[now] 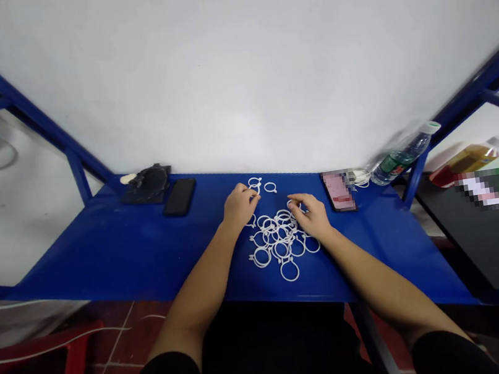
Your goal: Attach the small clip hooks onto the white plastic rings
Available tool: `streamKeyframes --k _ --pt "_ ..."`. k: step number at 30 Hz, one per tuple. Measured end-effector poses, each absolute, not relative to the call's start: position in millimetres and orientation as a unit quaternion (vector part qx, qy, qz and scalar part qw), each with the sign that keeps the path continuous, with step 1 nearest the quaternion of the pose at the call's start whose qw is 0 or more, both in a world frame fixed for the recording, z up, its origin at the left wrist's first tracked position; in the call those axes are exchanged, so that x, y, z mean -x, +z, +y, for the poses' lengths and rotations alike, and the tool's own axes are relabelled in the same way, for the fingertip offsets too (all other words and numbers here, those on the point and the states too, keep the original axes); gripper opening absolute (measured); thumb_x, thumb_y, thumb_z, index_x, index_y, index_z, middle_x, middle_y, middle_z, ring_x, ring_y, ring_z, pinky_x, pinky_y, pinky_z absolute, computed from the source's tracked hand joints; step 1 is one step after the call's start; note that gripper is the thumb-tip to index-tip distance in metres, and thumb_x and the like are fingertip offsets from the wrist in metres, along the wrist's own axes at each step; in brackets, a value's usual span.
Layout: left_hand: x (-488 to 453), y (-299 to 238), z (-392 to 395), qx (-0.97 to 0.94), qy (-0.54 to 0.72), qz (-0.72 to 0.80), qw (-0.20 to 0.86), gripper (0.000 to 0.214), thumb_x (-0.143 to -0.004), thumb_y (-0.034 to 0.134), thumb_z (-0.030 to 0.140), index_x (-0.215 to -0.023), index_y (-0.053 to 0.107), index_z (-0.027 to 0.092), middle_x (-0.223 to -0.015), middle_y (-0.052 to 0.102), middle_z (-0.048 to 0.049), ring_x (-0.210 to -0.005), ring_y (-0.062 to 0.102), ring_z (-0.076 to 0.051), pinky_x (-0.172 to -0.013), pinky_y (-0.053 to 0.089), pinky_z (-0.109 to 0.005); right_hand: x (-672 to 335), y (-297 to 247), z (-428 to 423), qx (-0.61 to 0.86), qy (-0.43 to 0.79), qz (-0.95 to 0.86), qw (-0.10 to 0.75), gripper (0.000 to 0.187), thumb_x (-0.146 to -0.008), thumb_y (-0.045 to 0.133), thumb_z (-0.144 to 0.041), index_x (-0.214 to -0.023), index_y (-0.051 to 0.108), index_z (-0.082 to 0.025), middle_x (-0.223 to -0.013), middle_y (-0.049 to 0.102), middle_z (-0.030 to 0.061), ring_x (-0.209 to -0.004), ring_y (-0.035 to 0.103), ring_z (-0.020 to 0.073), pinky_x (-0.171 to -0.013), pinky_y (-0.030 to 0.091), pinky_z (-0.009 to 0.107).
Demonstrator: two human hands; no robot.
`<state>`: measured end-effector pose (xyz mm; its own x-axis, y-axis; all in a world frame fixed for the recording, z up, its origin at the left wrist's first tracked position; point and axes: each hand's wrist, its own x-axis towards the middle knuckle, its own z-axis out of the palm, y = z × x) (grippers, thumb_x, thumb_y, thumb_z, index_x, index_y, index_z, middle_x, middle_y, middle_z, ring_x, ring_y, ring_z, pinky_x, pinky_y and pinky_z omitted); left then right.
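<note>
A loose pile of white plastic rings, each with a small tab like a curtain ring's, lies on the blue tabletop. Beyond the pile's left side, my left hand is closed, thumb and fingertips pinching a white ring at the far edge. Another single ring lies flat just to its right. At the pile's far right edge, my right hand has its thumb and index finger closed on a white ring, partly hidden by the fingers.
A dark phone and a black plastic bag lie at the back left. To the right are a phone with a lit screen, a white cable and a leaning plastic bottle. Blue frame bars rise at both sides.
</note>
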<state>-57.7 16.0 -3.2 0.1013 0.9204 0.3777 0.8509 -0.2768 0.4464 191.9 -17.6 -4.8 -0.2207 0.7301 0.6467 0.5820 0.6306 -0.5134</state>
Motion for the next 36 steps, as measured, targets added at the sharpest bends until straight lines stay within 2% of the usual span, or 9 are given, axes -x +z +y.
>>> streamKeyframes --k 3,7,17,21,24,26,32,36 --pt "66 0 19 -0.724 0.217 0.65 0.077 0.017 -0.099 0.066 0.034 -0.099 0.079 0.023 -0.102 0.068 -0.0066 -0.092 0.067 -0.021 -0.082 0.05 -0.03 -192 -6 -17 0.417 0.085 -0.785 0.451 0.02 -0.101 0.06 -0.035 -0.114 0.071 -0.025 -0.091 0.076 0.0043 -0.084 0.072 0.0227 -0.085 0.057 0.04" --pt "68 1 20 -0.717 0.168 0.672 0.084 0.018 -0.1 0.063 0.034 -0.104 0.079 0.025 -0.103 0.072 -0.0062 -0.096 0.068 -0.023 -0.082 0.049 -0.031 -192 -6 -15 0.414 0.093 -0.788 0.446 0.019 -0.101 0.059 -0.035 -0.112 0.071 -0.025 -0.09 0.076 0.0045 -0.084 0.072 0.023 -0.085 0.056 0.041" --pt "62 -3 20 -0.72 0.208 0.653 0.104 0.027 -0.098 0.067 0.04 -0.119 0.076 0.025 -0.119 0.073 -0.0063 -0.108 0.069 -0.022 -0.093 0.052 -0.031 -192 -3 -14 0.417 0.098 -0.798 0.424 0.02 -0.101 0.058 -0.033 -0.113 0.071 -0.024 -0.093 0.077 0.0055 -0.089 0.071 0.0239 -0.087 0.054 0.041" --pt "58 0 17 -0.726 0.217 0.644 0.107 0.028 -0.098 0.066 0.042 -0.116 0.077 0.024 -0.119 0.073 -0.0059 -0.106 0.07 -0.022 -0.092 0.052 -0.031 -193 -3 -10 0.453 0.065 -0.815 0.356 0.022 -0.099 0.061 -0.035 -0.115 0.072 -0.023 -0.111 0.077 0.0092 -0.109 0.067 0.0286 -0.104 0.047 0.049" --pt "58 5 14 -0.729 0.206 0.641 0.125 0.028 -0.098 0.066 0.042 -0.116 0.076 0.024 -0.116 0.073 -0.0054 -0.103 0.07 -0.02 -0.089 0.053 -0.029 -193 -5 -9 0.508 0.046 -0.811 0.285 0.027 -0.098 0.064 -0.038 -0.118 0.073 -0.024 -0.125 0.073 0.0115 -0.122 0.061 0.0325 -0.117 0.034 0.06" --pt "63 9 12 -0.736 0.183 0.637 0.141 0.029 -0.097 0.066 0.044 -0.116 0.076 0.024 -0.112 0.074 -0.0052 -0.1 0.071 -0.02 -0.086 0.053 -0.029 -193 -8 -9 0.536 0.047 -0.805 0.252 0.028 -0.098 0.064 -0.041 -0.119 0.073 -0.025 -0.128 0.072 0.012 -0.125 0.059 0.0341 -0.119 0.028 0.066" --pt "93 17 12 -0.751 0.112 0.622 0.194 0.04 -0.087 0.074 0.057 -0.109 0.077 0.024 -0.101 0.077 -0.0047 -0.089 0.072 -0.022 -0.074 0.05 -0.029 -195 -18 -6 0.524 0.068 -0.808 0.261 0.024 -0.098 0.065 -0.044 -0.114 0.074 -0.028 -0.122 0.074 0.0102 -0.119 0.063 0.0335 -0.118 0.029 0.072" --pt "99 13 14 -0.753 0.1 0.612 0.22 0.034 -0.08 0.082 0.047 -0.106 0.076 0.025 -0.097 0.077 -0.002 -0.083 0.071 -0.02 -0.068 0.047 -0.028 -195 -19 -5 0.525 0.076 -0.808 0.256 0.024 -0.098 0.066 -0.044 -0.114 0.074 -0.028 -0.123 0.074 0.0101 -0.119 0.064 0.0337 -0.116 0.03 0.073"
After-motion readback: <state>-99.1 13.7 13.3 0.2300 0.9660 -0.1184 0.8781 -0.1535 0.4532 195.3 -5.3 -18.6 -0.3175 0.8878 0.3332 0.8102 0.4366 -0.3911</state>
